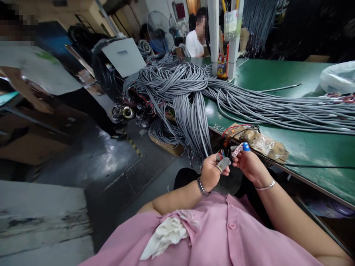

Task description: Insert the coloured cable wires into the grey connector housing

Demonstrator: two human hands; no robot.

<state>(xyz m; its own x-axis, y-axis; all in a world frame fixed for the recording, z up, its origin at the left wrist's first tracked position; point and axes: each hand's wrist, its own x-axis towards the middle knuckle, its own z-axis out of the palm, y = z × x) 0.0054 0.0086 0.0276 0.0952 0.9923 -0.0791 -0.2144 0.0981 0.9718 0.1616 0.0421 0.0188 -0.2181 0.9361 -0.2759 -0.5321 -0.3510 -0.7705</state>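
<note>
My left hand point(211, 172) is closed around the end of a grey cable, with a covering on its thumb. A fan of thin coloured wires point(220, 154) sticks up out of that grip. Close by on the right, my right hand point(251, 166) has its fingers bent together, with finger covers on, one of them a blue cap point(246, 146). Whatever is pinched in those fingers is too small to make out. Both hands are held in front of my body by the table edge, a short gap apart.
A large heap of grey cables point(177, 77) hangs over the corner of the green table point(280, 74). A tape-wrapped block point(263, 142) with wires lies at the table edge. A white post point(213, 37) rises behind. One person point(194, 43) sits at the back; another point(41, 70) stands left.
</note>
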